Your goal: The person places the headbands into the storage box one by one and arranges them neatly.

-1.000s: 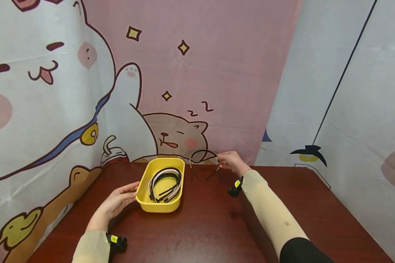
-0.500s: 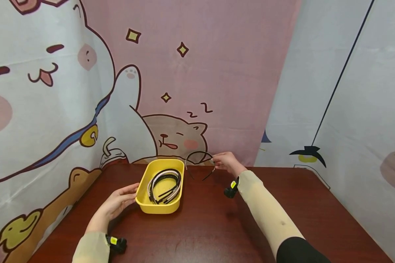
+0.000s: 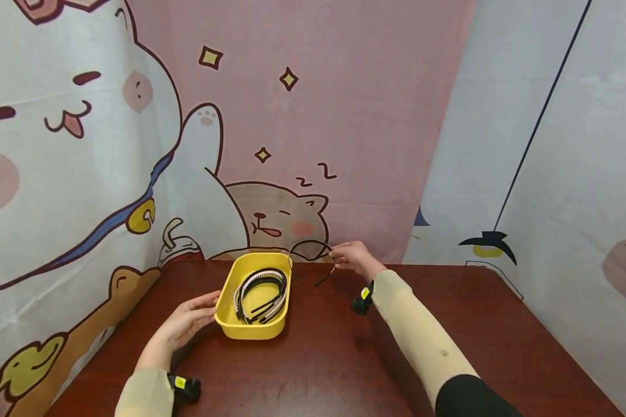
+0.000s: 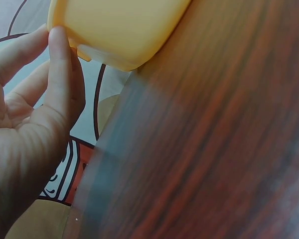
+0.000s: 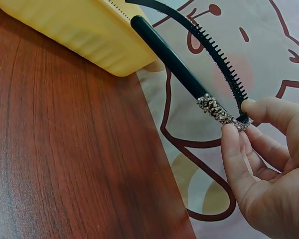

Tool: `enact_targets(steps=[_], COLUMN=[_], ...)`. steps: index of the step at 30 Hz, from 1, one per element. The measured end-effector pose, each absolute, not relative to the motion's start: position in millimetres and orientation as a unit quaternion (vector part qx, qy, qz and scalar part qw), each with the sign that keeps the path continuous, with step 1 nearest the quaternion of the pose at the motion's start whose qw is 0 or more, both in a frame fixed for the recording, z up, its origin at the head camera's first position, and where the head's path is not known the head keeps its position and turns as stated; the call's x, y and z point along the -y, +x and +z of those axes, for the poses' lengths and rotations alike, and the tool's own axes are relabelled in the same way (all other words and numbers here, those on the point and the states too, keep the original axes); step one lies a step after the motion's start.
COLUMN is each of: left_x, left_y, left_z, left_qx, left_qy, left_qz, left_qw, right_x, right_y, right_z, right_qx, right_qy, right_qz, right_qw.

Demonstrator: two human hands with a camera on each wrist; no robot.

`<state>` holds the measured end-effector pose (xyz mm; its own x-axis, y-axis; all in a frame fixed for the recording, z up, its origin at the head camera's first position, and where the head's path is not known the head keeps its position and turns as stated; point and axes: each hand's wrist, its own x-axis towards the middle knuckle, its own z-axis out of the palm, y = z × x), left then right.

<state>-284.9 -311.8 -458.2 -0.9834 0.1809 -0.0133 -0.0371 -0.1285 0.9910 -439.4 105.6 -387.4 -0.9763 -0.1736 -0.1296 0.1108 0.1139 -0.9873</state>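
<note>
My right hand [image 3: 356, 259] holds a thin dark headband [image 3: 310, 241] up beside the yellow tub [image 3: 254, 330], above the table's back edge. In the right wrist view, thumb and fingers pinch this headband [image 5: 179, 74] at a beaded, glittery stretch; its comb teeth show on the far arm. Several black and pale headbands [image 3: 261, 293] lie nested in the tub. My left hand [image 3: 185, 321] touches the tub's left side, fingers fairly straight. The left wrist view shows these fingertips against the tub's wall [image 4: 114, 30] near the rim.
The reddish-brown wooden table [image 3: 313, 370] runs back to a cartoon-printed cloth [image 3: 365, 145]. More printed cloth hangs on the left and right. Each wrist wears a small black camera [image 3: 362, 301].
My right hand has moved a little left with the headband, whose left arm now overlaps the tub's right back rim. The left hand and the tub have stayed in place.
</note>
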Motion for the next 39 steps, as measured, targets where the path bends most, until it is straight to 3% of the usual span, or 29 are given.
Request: enact_targets(steps=[39], left_x=[312], left_y=[-284], left_z=[-460], left_qx=[-0.660], left_qy=[0.073], left_qz=[0.744], left_qw=[0.072], right_x=[-55], right_y=[-423], right_z=[-379], right_qx=[-0.749], right_qy=[-0.037], right_qz=[-0.650], right_qw=[0.123])
